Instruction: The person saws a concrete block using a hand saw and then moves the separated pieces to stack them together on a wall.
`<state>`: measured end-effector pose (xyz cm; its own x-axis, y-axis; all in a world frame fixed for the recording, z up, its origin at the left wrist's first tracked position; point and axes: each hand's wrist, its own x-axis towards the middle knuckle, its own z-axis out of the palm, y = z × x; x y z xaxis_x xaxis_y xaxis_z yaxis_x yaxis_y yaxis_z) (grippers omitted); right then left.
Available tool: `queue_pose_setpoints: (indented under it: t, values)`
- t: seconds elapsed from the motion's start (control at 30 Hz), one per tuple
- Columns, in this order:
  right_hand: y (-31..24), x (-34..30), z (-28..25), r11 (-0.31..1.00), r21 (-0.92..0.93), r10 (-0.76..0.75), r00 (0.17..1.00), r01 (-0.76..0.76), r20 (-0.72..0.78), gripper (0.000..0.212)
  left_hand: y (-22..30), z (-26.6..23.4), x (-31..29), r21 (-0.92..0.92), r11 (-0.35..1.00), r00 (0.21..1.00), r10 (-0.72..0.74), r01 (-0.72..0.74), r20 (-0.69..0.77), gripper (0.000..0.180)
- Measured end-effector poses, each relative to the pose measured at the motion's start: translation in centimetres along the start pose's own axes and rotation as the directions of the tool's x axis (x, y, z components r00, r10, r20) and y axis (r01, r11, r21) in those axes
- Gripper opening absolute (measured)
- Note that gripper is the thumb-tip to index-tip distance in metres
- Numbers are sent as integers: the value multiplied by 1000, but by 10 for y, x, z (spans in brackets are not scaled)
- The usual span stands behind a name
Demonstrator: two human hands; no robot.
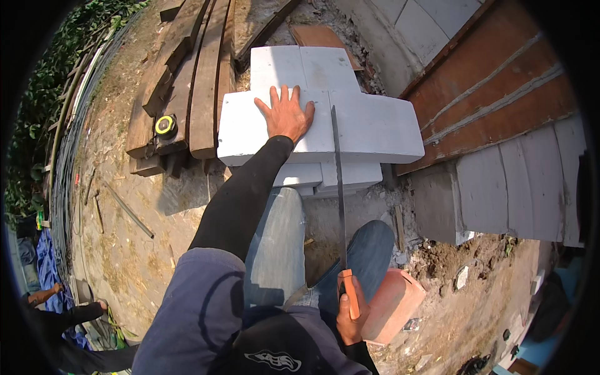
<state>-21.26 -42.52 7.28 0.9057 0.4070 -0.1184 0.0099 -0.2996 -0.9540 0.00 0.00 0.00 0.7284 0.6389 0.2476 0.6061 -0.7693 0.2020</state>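
Note:
My left hand [289,115] lies flat with fingers spread on top of a white lightweight concrete block [375,128], left of a thin line across it. Gripped in my right hand [352,320] is the orange handle of a hand saw [340,212]. Its long blade points away from me, and its far part lies over the block just right of that line. Whether the teeth have cut into the block, I cannot tell. More white blocks [304,67] are stacked behind and beneath this one.
Brown timber beams [206,81] are piled at the left, with a yellow and black tape measure [165,126] on them. A block wall [490,181] with a brown board stands at the right. Beside my right leg is an orange-pink container [400,306]. Another person's arm [81,312] shows lower left.

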Motion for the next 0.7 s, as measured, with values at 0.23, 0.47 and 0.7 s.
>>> queue_pose_setpoints:
  t: [0.23, 0.47, 0.7]
  values:
    - [-47, 139, 43, 999, 23, 37, 999, -38, 40, 44, -3, -7, 21, -30, 999, 998, 34, -35, -46, 66]
    - [1, -4, -2, 991, -125, 38, 999, -38, -8, 55, 0, -9, 2, -26, 1000, 1000, 2, -3, -21, 66]
    - [-51, 135, 35, 996, -91, 26, 999, -22, 39, 48, 3, 1, 13, -33, 999, 998, 30, -32, -57, 66]
